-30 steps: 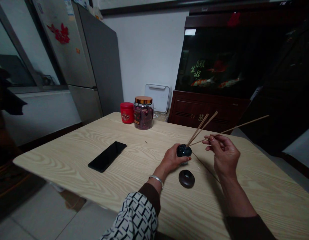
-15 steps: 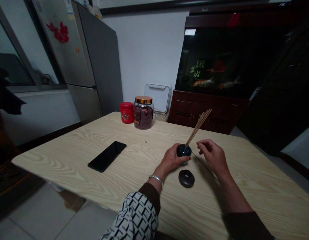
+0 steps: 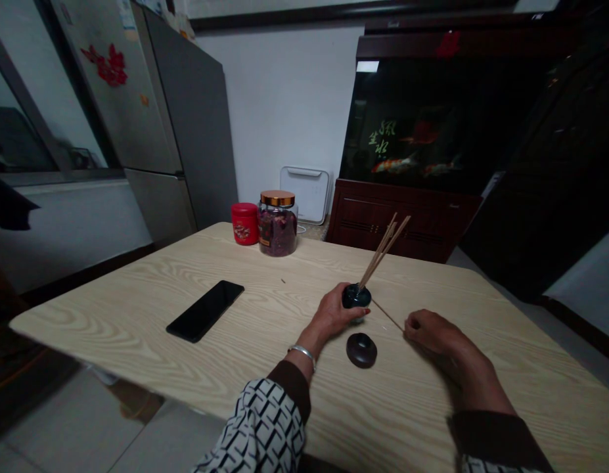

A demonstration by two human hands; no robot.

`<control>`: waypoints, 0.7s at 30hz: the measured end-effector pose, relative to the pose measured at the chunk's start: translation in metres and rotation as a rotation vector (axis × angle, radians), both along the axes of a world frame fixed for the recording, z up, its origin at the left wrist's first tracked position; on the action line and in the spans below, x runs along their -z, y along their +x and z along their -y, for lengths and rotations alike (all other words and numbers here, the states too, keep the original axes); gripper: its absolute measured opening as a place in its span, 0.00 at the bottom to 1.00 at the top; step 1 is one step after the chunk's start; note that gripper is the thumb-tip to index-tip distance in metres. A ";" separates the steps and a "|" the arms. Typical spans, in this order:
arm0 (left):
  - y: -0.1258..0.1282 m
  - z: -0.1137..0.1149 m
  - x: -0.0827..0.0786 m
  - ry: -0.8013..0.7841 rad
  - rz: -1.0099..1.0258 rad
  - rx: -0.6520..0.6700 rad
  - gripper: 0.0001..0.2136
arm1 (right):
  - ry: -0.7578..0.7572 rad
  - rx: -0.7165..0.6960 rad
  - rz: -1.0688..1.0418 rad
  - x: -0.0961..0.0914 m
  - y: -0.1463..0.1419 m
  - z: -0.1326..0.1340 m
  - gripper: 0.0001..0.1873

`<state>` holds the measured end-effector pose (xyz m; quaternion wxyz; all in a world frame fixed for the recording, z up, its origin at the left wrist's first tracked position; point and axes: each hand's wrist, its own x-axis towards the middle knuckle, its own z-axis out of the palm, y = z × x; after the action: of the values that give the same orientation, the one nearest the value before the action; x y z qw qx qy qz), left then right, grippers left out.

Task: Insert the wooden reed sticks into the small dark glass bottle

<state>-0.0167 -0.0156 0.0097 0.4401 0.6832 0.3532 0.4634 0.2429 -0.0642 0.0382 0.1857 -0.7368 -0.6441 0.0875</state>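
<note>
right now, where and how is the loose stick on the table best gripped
Probably pinch the loose stick between thumb and forefinger at its nearer part, coming from above and from the right. It is thin and lies low along the table, its far end close to the dark bottle in the left hand, while the right hand is at the nearer part.
</note>
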 end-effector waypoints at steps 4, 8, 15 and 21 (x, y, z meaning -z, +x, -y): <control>0.001 -0.002 0.004 0.007 0.017 0.008 0.28 | 0.071 -0.035 -0.362 -0.007 0.002 -0.002 0.07; 0.001 -0.004 0.008 0.019 0.021 0.003 0.30 | 0.345 0.046 -0.914 -0.024 -0.007 -0.002 0.15; 0.000 -0.004 0.005 0.010 0.012 0.003 0.29 | 0.870 -0.014 -1.391 -0.056 -0.052 0.004 0.16; 0.001 -0.003 0.004 0.010 -0.005 -0.004 0.30 | 1.021 -0.055 -1.150 -0.058 -0.088 0.004 0.10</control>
<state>-0.0160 -0.0128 0.0056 0.4348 0.6860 0.3533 0.4642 0.1553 -0.0678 0.0962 0.8062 -0.3819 -0.4250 0.1534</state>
